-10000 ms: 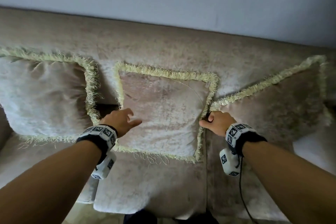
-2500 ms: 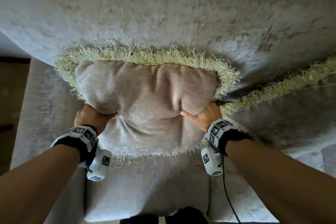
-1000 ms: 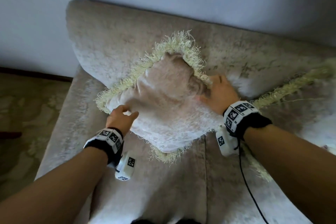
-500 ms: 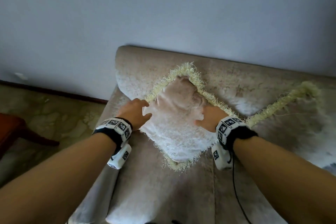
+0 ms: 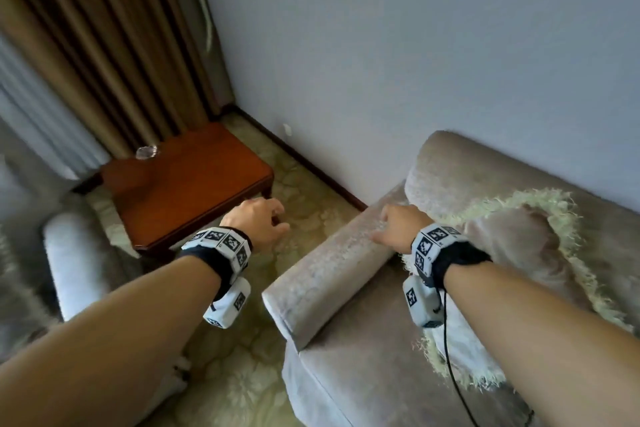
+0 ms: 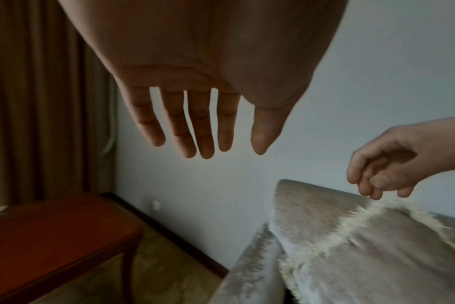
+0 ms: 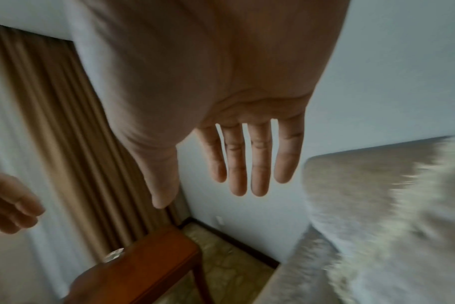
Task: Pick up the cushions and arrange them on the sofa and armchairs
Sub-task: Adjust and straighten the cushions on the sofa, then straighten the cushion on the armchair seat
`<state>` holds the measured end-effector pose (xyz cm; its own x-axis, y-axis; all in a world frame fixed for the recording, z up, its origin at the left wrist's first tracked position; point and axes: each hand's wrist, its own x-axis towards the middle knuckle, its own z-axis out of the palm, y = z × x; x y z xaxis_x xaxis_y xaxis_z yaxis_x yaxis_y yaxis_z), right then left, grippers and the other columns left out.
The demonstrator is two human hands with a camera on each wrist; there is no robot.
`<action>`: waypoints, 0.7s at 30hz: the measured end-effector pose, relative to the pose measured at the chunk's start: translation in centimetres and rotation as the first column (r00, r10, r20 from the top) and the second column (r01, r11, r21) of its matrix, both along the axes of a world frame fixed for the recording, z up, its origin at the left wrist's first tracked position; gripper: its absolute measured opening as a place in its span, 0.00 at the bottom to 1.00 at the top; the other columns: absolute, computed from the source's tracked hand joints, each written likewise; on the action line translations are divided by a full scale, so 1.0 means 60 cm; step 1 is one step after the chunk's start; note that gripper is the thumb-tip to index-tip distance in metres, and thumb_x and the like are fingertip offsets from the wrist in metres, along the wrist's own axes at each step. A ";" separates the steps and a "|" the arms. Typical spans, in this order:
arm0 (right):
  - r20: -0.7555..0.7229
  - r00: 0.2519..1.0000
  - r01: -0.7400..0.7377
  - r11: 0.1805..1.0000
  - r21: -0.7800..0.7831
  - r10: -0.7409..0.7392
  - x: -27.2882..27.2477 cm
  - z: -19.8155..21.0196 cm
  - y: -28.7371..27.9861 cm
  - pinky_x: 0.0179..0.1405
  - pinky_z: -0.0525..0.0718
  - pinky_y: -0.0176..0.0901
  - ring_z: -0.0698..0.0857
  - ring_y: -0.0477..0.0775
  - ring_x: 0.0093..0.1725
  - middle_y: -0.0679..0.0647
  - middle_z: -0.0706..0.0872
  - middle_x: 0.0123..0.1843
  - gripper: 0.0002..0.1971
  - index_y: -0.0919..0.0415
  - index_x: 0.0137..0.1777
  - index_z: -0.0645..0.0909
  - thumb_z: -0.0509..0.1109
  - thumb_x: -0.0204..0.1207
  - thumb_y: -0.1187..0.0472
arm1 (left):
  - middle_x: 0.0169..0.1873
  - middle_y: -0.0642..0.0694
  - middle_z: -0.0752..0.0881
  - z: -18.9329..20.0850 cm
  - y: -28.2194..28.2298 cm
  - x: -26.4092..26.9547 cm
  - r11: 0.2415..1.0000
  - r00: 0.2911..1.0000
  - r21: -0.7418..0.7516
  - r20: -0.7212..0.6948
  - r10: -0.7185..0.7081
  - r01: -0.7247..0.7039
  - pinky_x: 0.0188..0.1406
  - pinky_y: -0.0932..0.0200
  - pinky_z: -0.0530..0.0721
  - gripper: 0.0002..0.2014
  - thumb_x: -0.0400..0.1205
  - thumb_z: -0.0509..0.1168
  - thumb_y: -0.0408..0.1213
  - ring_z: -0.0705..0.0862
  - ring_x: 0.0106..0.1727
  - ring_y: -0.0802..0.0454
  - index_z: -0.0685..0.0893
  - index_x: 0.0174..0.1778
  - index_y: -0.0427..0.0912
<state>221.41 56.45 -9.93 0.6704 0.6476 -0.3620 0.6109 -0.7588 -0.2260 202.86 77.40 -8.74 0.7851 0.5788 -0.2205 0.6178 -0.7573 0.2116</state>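
Both the left hand [image 5: 258,224] and right hand [image 5: 398,225] are hanging empty, fingers loose. Fringed cushion [image 5: 519,253] is sitting just right of the right hand; probably soft and light, best gripped by its side edges.

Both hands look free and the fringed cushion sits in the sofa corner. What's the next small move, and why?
Probably turn left toward the armchair beyond the wooden side table. The left hand and right hand hold nothing, and the cushion already leans in the sofa corner. Whether that chair needs a cushion isn't visible.
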 end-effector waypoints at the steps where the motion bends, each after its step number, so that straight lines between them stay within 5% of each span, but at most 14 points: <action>1: 0.006 0.999 -0.042 0.999 0.007 0.042 -0.024 0.008 0.036 0.58 0.85 0.54 0.86 0.62 0.59 0.56 0.85 0.59 0.27 0.57 0.62 0.79 0.72 0.73 0.37 | 0.65 0.50 0.85 0.005 0.021 -0.043 0.998 0.998 0.004 0.003 0.058 -0.058 0.58 0.51 0.84 0.21 0.82 0.66 0.55 0.84 0.63 0.46 0.81 0.69 0.54; 8: 0.045 0.925 -0.378 0.926 0.001 0.378 -0.219 0.037 0.308 0.57 0.86 0.56 0.85 0.59 0.56 0.55 0.85 0.61 0.28 0.55 0.64 0.78 0.71 0.73 0.35 | 0.60 0.51 0.87 0.009 0.155 -0.341 0.907 0.906 -0.002 0.029 0.422 -0.422 0.59 0.48 0.85 0.20 0.79 0.66 0.58 0.85 0.59 0.47 0.82 0.64 0.56; 12: 0.071 0.847 -0.528 0.849 0.008 0.526 -0.355 0.045 0.464 0.56 0.87 0.55 0.86 0.58 0.55 0.55 0.84 0.63 0.28 0.54 0.67 0.77 0.71 0.75 0.36 | 0.59 0.50 0.86 0.004 0.234 -0.490 0.839 0.838 -0.001 0.041 0.544 -0.545 0.54 0.56 0.81 0.18 0.81 0.66 0.54 0.84 0.60 0.46 0.83 0.64 0.52; 21: 0.102 0.688 -0.723 0.691 0.003 0.719 -0.616 0.072 0.737 0.51 0.83 0.50 0.85 0.60 0.60 0.55 0.85 0.63 0.28 0.54 0.67 0.79 0.73 0.74 0.37 | 0.56 0.50 0.87 0.015 0.406 -0.747 0.697 0.698 0.020 0.048 0.715 -0.716 0.56 0.47 0.86 0.18 0.78 0.64 0.58 0.85 0.54 0.44 0.83 0.61 0.58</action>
